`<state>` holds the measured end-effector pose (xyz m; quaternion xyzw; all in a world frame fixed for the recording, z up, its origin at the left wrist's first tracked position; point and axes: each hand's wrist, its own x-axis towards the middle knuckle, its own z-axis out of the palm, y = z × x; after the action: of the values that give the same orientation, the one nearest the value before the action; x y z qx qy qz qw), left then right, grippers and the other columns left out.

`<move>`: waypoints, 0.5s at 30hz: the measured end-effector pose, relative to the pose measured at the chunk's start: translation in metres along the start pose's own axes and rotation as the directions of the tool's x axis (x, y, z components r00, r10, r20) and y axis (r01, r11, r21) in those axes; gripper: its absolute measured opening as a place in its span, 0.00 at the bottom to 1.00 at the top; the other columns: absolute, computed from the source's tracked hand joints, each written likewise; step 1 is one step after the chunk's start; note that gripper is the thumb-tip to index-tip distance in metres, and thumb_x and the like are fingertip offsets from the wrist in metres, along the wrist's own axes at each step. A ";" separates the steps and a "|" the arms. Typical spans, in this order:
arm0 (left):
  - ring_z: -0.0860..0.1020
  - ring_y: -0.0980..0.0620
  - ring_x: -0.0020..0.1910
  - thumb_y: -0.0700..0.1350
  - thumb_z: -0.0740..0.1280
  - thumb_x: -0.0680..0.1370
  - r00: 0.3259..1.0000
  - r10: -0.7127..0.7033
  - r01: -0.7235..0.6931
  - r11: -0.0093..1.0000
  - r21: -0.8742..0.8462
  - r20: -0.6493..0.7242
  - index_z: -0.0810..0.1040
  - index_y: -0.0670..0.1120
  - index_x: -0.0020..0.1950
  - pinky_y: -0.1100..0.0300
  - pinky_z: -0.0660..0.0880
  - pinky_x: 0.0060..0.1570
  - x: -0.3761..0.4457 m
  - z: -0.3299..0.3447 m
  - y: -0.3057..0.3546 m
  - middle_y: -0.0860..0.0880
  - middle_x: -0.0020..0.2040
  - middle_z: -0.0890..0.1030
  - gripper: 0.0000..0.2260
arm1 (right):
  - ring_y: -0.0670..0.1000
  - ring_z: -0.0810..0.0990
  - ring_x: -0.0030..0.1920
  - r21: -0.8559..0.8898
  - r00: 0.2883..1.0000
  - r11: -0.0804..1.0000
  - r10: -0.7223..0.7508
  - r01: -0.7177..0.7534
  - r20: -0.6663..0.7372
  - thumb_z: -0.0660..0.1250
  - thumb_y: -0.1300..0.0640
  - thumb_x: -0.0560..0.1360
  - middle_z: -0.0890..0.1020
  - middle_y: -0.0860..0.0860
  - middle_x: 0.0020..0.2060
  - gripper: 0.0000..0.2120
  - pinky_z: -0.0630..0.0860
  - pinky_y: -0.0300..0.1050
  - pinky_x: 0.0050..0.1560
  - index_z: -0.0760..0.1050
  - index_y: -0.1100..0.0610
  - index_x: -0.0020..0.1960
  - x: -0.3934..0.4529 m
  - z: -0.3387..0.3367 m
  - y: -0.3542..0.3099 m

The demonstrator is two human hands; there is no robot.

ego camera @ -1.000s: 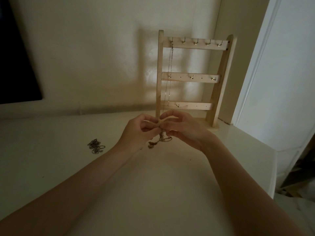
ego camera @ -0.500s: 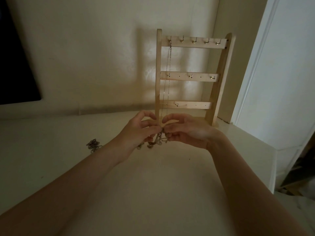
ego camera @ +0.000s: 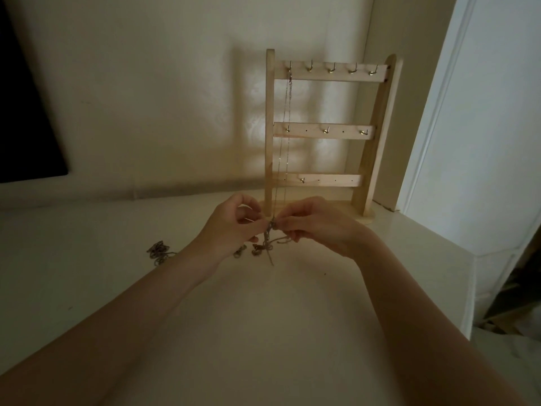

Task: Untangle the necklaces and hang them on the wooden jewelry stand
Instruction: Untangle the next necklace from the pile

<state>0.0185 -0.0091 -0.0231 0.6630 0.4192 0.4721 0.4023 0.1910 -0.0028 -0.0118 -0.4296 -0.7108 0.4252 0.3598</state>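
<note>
A wooden jewelry stand (ego camera: 371, 148) with three hooked bars stands against the wall at the back of the white table. One thin chain (ego camera: 285, 136) hangs from the top bar's leftmost hook. In front of the stand, my left hand (ego camera: 231, 227) and my right hand (ego camera: 316, 227) meet and pinch a tangled clump of necklaces (ego camera: 268, 241), held just above the table with loose ends trailing down. A second small tangle of chain (ego camera: 159, 252) lies on the table to the left of my left forearm.
The white table (ego camera: 263, 332) ends at a right edge near a white door frame (ego camera: 439, 112). A dark panel (ego camera: 26, 112) sits on the wall at the far left. The room is dim.
Both hands have stayed together at the tangle, working it with small finger moves. The clump now hangs lower, with a loose end trailing toward the table.
</note>
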 end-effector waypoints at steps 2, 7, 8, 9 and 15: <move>0.76 0.57 0.33 0.35 0.68 0.73 1.000 0.017 -0.018 0.997 0.080 0.012 0.71 0.48 0.42 0.62 0.73 0.35 -0.001 0.003 0.000 0.50 0.38 0.80 0.09 | 0.44 0.72 0.31 0.014 1.000 1.000 0.018 -0.018 -0.007 0.65 0.66 0.74 0.74 0.51 0.30 0.06 0.71 0.36 0.36 0.78 0.62 0.40 0.002 0.002 0.002; 0.75 0.54 0.30 0.33 0.65 0.74 0.999 -0.045 0.044 0.997 0.062 0.020 0.71 0.44 0.44 0.71 0.67 0.23 -0.005 0.008 0.000 0.46 0.39 0.78 0.07 | 0.46 0.72 0.33 0.084 0.999 0.995 0.047 -0.049 0.028 0.62 0.64 0.76 0.74 0.51 0.32 0.07 0.70 0.38 0.37 0.75 0.62 0.40 0.005 0.007 0.007; 0.75 0.53 0.30 0.33 0.65 0.74 0.997 -0.070 0.069 0.997 0.022 0.020 0.71 0.43 0.46 0.70 0.67 0.23 -0.005 0.007 0.001 0.45 0.39 0.78 0.07 | 0.46 0.72 0.34 0.116 0.999 0.992 0.039 -0.043 0.033 0.63 0.63 0.76 0.75 0.51 0.32 0.07 0.71 0.38 0.37 0.76 0.62 0.40 0.005 0.007 0.006; 0.76 0.54 0.29 0.33 0.65 0.75 0.996 -0.092 0.093 0.996 -0.009 0.020 0.71 0.42 0.48 0.69 0.66 0.23 -0.005 0.006 0.001 0.46 0.39 0.79 0.06 | 0.46 0.72 0.34 0.142 0.999 0.989 0.027 -0.032 0.038 0.64 0.62 0.75 0.75 0.51 0.32 0.06 0.71 0.38 0.37 0.77 0.61 0.40 0.004 0.007 0.006; 0.78 0.56 0.33 0.38 0.68 0.74 0.986 -0.160 0.163 0.982 -0.097 0.041 0.72 0.47 0.47 0.60 0.72 0.39 -0.005 0.002 0.001 0.49 0.41 0.81 0.07 | 0.45 0.72 0.31 0.102 0.998 0.995 0.018 -0.023 0.056 0.66 0.65 0.74 0.76 0.49 0.29 0.06 0.71 0.37 0.38 0.77 0.60 0.38 0.003 0.006 0.005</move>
<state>0.0191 -0.0143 -0.0243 0.6136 0.4408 0.4473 0.4788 0.1858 -0.0004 -0.0185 -0.4059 -0.6933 0.4765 0.3571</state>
